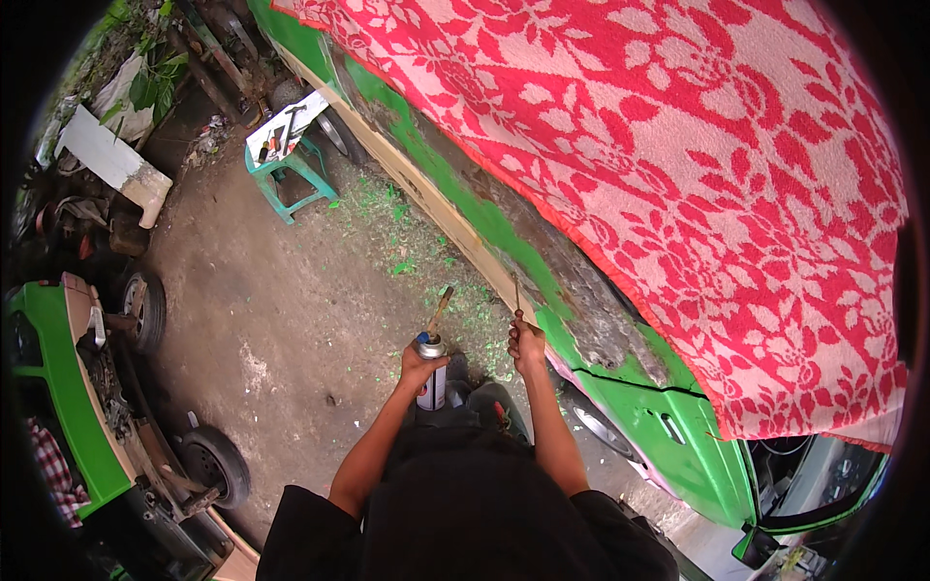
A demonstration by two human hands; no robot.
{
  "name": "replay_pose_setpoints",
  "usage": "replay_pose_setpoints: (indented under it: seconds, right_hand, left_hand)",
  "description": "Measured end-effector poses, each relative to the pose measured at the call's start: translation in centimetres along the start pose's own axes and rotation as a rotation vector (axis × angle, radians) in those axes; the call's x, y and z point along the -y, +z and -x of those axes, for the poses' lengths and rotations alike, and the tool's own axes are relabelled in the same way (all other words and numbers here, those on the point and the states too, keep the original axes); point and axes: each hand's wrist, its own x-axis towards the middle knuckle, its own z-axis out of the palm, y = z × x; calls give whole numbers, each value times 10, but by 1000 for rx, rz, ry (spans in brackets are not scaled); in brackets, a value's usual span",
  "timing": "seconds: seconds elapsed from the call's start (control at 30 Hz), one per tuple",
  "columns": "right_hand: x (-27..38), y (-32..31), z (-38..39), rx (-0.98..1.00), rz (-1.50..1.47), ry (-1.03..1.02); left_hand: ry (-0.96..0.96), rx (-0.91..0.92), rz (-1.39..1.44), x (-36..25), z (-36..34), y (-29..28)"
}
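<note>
In my left hand (pixel 423 366) is a gas torch (pixel 432 391), a white and silver canister with a blue knob and a brownish tube that points up and away. My fingers are closed round its upper part. My right hand (pixel 527 346) grips a thin screwdriver-like tool (pixel 517 298), its slim shaft pointing forward beside the lower edge of a green car body (pixel 528 254). I cannot make out whether the tip touches the car. Along that side, the green paint gives way to a rough, grey-brown bare strip (pixel 581 290).
A red and pink floral cloth (pixel 630 174) covers much of the car. Green flakes (pixel 402 242) litter the ground. Ahead stands a teal stool (pixel 291 184) with a hammer and other tools on a white board. At left are another green vehicle (pixel 73 387) and a loose wheel (pixel 215 465).
</note>
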Motion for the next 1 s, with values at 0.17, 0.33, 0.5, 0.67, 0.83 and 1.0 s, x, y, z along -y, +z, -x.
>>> replay_pose_setpoints:
  seconds: [0.17,0.33,0.5,0.67,0.83,1.0]
  right_hand:
    - [21,-32,-24,-67,210,8]
    - [36,-15,-12,5,370,-34]
    - [55,-5,-30,37,321,-18]
    - [56,0,-53,-100,270,15]
    - [34,42,-38,-178,229,-71]
    - [21,43,-32,-344,208,-84]
  left_hand:
    - [22,-12,-76,-10,13,0]
    - [30,-58,-17,-28,35,-9]
    - [12,14,71,-47,43,-13]
    - [-8,77,-52,-51,12,-27]
    - [12,222,-50,-60,-36,-59]
    - [63,383,-127,-87,-83,-74]
